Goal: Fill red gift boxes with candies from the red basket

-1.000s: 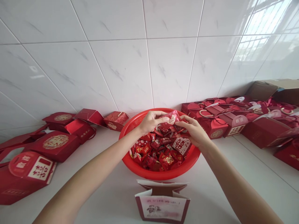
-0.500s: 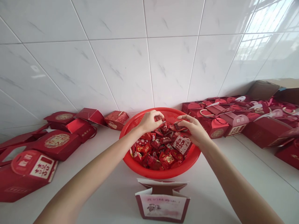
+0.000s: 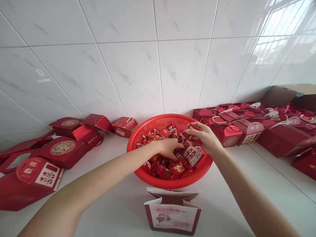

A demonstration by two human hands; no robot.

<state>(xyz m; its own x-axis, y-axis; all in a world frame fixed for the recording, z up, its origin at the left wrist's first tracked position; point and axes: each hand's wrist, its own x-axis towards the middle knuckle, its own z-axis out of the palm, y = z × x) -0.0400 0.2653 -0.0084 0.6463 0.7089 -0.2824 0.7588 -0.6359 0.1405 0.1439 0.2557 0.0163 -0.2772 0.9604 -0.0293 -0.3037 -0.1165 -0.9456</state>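
Observation:
My left hand [image 3: 171, 148] reaches down into the candy pile, thumb and fingers apart, touching the wrapped candies [image 3: 160, 170]. At the right side of the pile, my right hand [image 3: 203, 136] is closed in a pinch on a small dark-wrapped candy [image 3: 186, 134]. Beneath it lies a square packet [image 3: 193, 155] with a double-happiness print. All of these candies sit in a round red plastic basket [image 3: 170, 183]. In front of the basket stands a paper gift box [image 3: 173, 219] with its top open, a couple drawn on its pale front.
Several red gift boxes [image 3: 65, 152] stand to the left along the tiled wall [image 3: 128, 75]. More red boxes with handles [image 3: 249, 130] crowd the right side. A cardboard box [image 3: 278, 95] sits at the far right, all on a white counter [image 3: 111, 197].
My left hand has moved down and right from above the back of the pile into the candies, its fingers spreading. My right hand stays almost in place, still pinching.

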